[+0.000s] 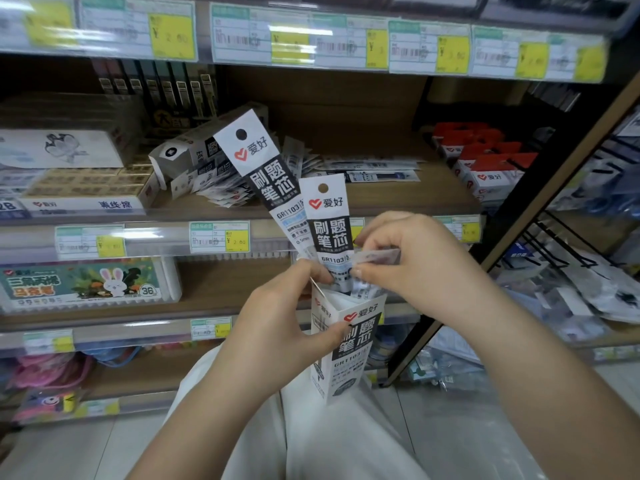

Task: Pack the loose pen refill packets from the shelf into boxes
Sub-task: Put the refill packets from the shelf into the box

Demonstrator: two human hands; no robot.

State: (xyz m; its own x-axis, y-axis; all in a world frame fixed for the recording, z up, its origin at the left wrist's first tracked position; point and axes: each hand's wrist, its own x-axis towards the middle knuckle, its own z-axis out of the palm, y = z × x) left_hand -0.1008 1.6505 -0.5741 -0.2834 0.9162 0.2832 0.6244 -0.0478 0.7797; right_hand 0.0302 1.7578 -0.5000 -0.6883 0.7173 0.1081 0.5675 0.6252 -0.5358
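The left hand [277, 320] grips a small white and black box [346, 351], thumb on its printed front and fingers curled behind, holding it upright with its open top facing up, in front of the shelf [381, 202]. Two long refill packets stand in the box: the nearer packet [329, 230] rises almost straight, while the farther packet [256, 161] leans off to the left, its punched header highest. The right hand [408, 265] sits just above the box mouth, its fingertips pinching a thin clear packet [379, 256] that lies roughly level beside the standing ones. On the shelf behind, a heap of loose packets [221, 188] spreads beside a tipped-over box [183, 154], and more flat packets [374, 169] lie to the right of it. Red-topped boxes [485, 161] stand at the right end of the same shelf. Yellow price tags [237, 240] line the shelf edges, and pale trousers [311, 427] fill the lower middle of the view.
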